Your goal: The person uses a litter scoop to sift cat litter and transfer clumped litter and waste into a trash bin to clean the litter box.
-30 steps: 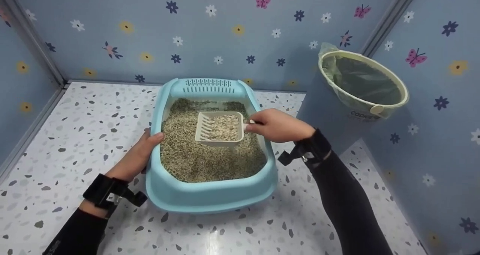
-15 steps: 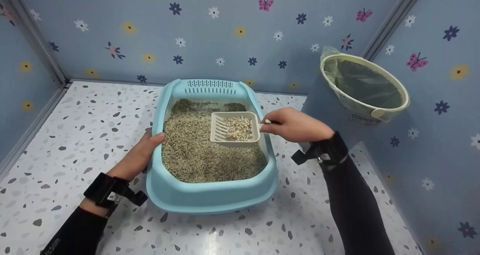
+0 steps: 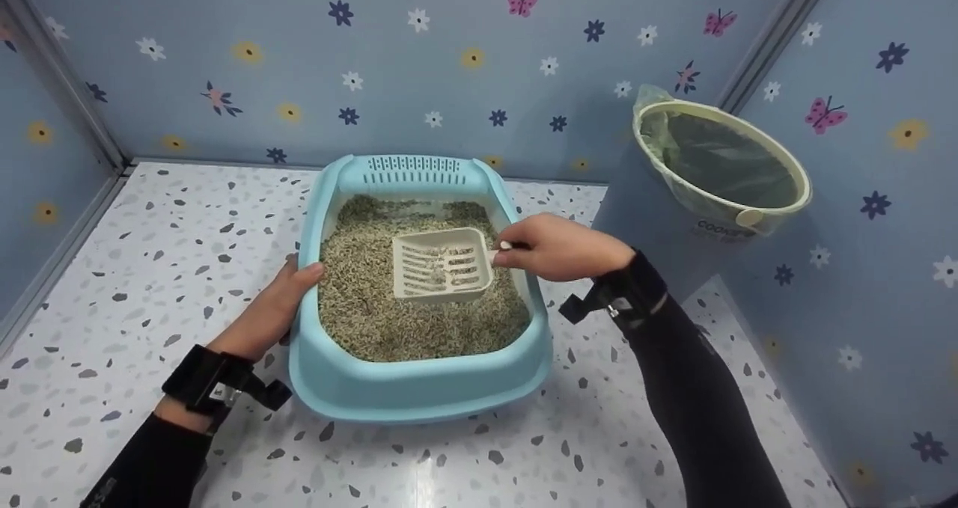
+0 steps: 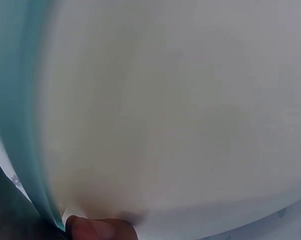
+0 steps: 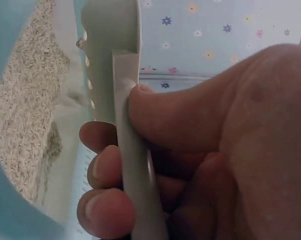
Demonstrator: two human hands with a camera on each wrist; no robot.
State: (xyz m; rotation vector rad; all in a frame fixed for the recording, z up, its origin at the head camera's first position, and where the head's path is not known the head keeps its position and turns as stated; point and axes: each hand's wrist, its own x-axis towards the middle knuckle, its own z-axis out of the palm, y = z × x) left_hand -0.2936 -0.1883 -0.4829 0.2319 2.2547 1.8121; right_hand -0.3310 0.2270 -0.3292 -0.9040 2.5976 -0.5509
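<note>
A blue litter box (image 3: pixel 419 392) full of tan pellet litter (image 3: pixel 419 336) stands on the floor. My right hand (image 3: pixel 557 246) grips the handle of a cream litter scoop (image 3: pixel 441 263), thumb along the handle and fingers curled round it in the right wrist view. The slotted scoop hangs over the litter, tilted, with only a few pellets in it. My left hand (image 3: pixel 273 306) holds the box's left side, thumb over the rim. In the left wrist view the pale box wall (image 4: pixel 180 110) fills most of the frame, with fingertips (image 4: pixel 100 229) at its lower edge.
A tall bin (image 3: pixel 673 231) with a cream rim and a green bag liner stands to the right. Flower-patterned walls (image 3: pixel 419 81) enclose the back and both sides. Speckled white flooring (image 3: pixel 187 268) surrounds the box.
The scoop shifted right, then came back left, and it is now tilted. Most of the pellets in it have gone, baring its slots. My left hand stays on the box.
</note>
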